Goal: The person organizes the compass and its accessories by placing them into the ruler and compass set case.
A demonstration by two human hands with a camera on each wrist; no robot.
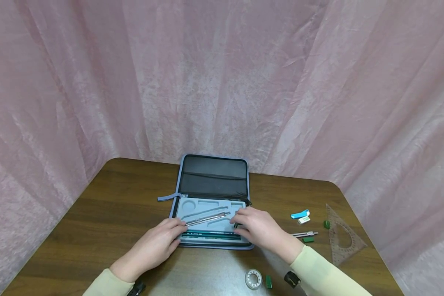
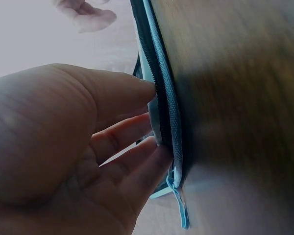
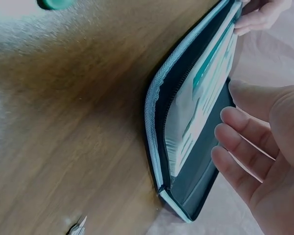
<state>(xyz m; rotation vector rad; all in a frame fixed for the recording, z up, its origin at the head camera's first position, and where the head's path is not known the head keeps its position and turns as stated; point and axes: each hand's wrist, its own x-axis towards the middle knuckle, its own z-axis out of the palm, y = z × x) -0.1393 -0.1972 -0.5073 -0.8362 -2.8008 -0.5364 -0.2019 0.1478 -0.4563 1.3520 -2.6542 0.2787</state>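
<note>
Blue-edged rectangular zippered case [image 1: 212,165] is laid open near the far edge of the brown wooden table [image 1: 96,222]; its left side is touched by the left hand [image 1: 158,243], fingers parted; over its pale blue tray [image 1: 218,226], the right hand [image 1: 258,228] is held, fingers apart.

Bare left hand [image 2: 83,142], thumb and fingertips at edge of blue-and-black zippered fabric case [image 2: 169,93]; light-blue zip-pull strap [image 2: 181,210] below; brown wood-grain tabletop [image 2: 240,107] alongside; right hand [image 2: 90,18] upper left.

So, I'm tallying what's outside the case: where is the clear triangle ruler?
In the head view, the clear triangle ruler lies near the table's right edge, beside a small green piece.
</note>
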